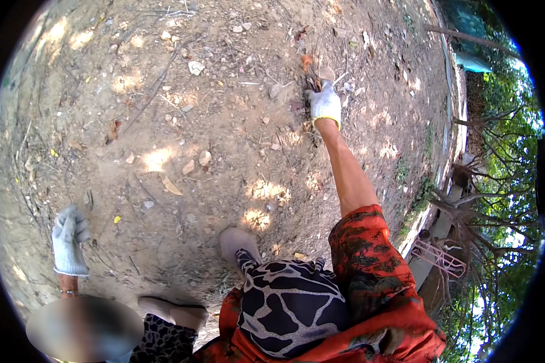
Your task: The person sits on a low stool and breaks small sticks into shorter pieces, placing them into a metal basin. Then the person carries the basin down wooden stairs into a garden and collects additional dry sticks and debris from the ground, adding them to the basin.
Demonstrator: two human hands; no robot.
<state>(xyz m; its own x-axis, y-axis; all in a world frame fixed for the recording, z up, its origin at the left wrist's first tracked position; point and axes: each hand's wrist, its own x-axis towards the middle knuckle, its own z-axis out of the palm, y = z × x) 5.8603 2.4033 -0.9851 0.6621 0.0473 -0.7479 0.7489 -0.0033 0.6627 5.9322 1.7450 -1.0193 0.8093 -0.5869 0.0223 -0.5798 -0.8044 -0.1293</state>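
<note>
My right hand (325, 102), in a white knit glove with a yellow cuff, reaches out over the dirt. Its fingers close around a bunch of dry brown leaves (314, 83), partly covered by the glove. An orange-brown leaf (306, 62) lies just beyond the fingertips. Far to the left, what appears to be my left hand (71, 238) wears a white glove with soiled grey fingers. Those fingers are bent, and I cannot see anything in them. A bracelet circles that wrist; a blurred patch hides the forearm below it.
Stones, twigs and scattered leaves cover the bare ground (218, 127). A curled dry leaf (113, 130) lies left of centre. My light shoes (238, 247) are below. Along the right are a pale kerb (452, 131), bare branches (463, 211) and a pink metal frame (438, 258).
</note>
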